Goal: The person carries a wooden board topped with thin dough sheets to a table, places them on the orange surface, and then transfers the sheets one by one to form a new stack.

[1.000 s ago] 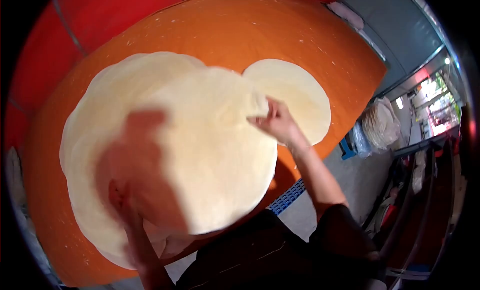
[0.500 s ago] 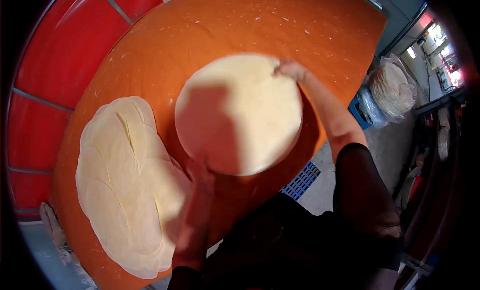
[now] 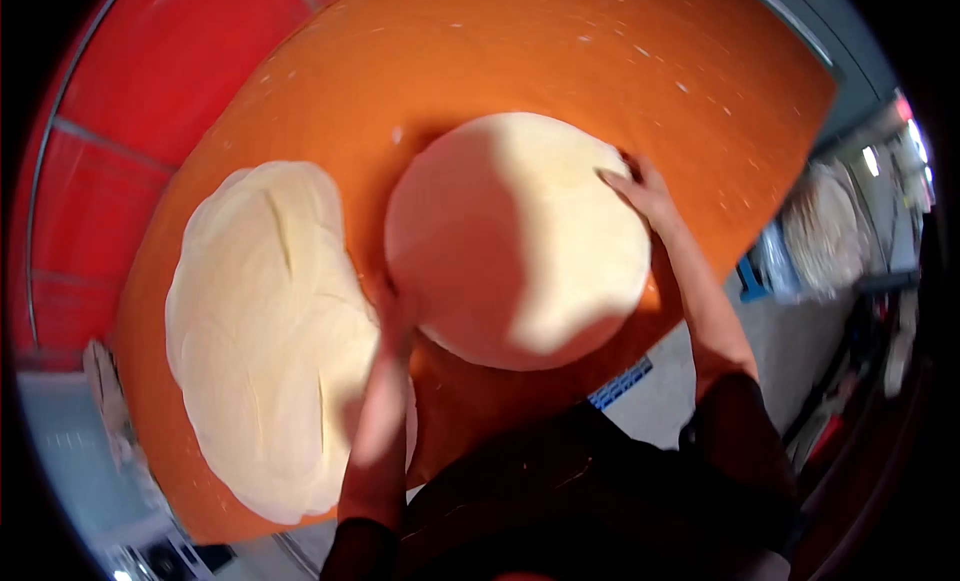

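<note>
- Step in hand, as it looks: the pale round (image 3: 560, 231) is being handled by its edge with two hands, the right hand (image 3: 650, 194) at its far right rim and the left hand (image 3: 395, 326) at its near left rim.
- The next move seems to call for both sets of fingers working together, with even support at the two rims, so the thin, soft-looking edge does not fold or stretch.
- The round lies between the hands, most of its face spread from the left fingers across to the right ones.
- Right fingers: bent and closed on the rim, the thumb (image 3: 622, 187) over the top face and the others at the outer edge; their undersides are hidden.
- Left fingers: blurred and in shadow, alongside the rim; whether they grip it or merely rest there, I cannot tell.
- A dark shadow borders the round below and between the hands, on the orange table (image 3: 600, 61); whether it is lifted wholly clear is unclear.
- The overlapping pile (image 3: 260, 351) lies just left of the left fingers, partly behind that forearm, apart from the right ones.
- Well beyond the right fingers, to their right, sits a plastic-wrapped stack (image 3: 825, 231).
</note>
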Available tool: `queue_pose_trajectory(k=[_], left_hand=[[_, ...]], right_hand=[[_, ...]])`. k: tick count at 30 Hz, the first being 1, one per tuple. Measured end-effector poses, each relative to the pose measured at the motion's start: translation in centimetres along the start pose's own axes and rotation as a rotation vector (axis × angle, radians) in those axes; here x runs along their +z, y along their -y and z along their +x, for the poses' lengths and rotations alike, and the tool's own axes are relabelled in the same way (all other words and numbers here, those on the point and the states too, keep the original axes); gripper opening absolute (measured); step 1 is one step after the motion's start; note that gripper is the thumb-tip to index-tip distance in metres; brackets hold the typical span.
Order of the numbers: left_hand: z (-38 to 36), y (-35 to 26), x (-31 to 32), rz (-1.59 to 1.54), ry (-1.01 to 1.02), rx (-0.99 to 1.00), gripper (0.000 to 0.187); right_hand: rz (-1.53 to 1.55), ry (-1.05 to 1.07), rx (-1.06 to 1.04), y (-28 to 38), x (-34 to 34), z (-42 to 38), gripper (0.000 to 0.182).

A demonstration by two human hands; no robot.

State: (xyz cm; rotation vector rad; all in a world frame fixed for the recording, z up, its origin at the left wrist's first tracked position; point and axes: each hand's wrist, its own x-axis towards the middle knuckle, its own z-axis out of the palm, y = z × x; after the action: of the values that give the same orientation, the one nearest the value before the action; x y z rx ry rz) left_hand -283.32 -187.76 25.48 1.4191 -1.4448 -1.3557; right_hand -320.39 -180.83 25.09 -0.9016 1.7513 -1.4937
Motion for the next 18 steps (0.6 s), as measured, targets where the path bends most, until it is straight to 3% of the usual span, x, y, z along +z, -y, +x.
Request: queue_pose_trajectory(k=[1, 3, 4, 7, 10, 12, 13, 14, 15, 17, 18], left_hand=[[0.6, 1.0, 0.3, 0.158, -0.052, -0.046, 0.035], [1.4, 2.9, 1.0, 0.456, -0.134, -0.130, 0.055], [0.7, 2.6, 1.3, 0.454, -0.170, -0.147, 0.056], [-0.3, 0.5, 2.1, 0.466, -0.245, -0.135, 0.054], [0.7, 0.6, 1.2, 0.575, -0.218, -0.120, 0.050], [2.0, 4.9, 0.9, 0.430, -0.252, -0.091, 0.052], [1.5, 3.3, 0.5, 0.526, -0.267, -0.070, 0.054], [0.6, 1.0, -0.6, 0.623, -0.281, -0.057, 0.056], [-0.4, 0.4, -2.4, 0.531, -0.330, 0.045, 0.049], [-3.1, 0.1, -4.8, 0.358, -0.400, 0.246, 0.036], [-4.7, -0.7, -6.8, 0.109, -0.371, 0.208, 0.035]], right_hand=[[-0.018, -0.036, -0.071, -1.2, 0.4, -0.6, 0.061], [0.148, -0.022, 0.070, -0.1, 0.7, -0.9, 0.058], [0.226, -0.002, 0.105, -0.2, 0.4, -0.5, 0.057], [0.041, 0.051, 0.086, -1.3, 0.2, -0.3, 0.057], [-0.122, 0.058, -0.063, -2.8, -0.4, 0.2, 0.058], [-0.109, 0.133, -0.099, -4.1, -1.3, 1.4, 0.062], [-0.051, 0.287, -0.181, -3.3, -1.0, 1.8, 0.063], [-0.626, 0.197, -0.194, 1.7, 1.0, -0.1, 0.062], [-1.195, 0.057, -0.230, 6.1, 2.8, -2.4, 0.061], [-1.174, -0.017, -0.615, 6.5, 4.6, -4.1, 0.060], [-1.058, 0.089, -0.655, 6.5, 6.2, -5.3, 0.059]])
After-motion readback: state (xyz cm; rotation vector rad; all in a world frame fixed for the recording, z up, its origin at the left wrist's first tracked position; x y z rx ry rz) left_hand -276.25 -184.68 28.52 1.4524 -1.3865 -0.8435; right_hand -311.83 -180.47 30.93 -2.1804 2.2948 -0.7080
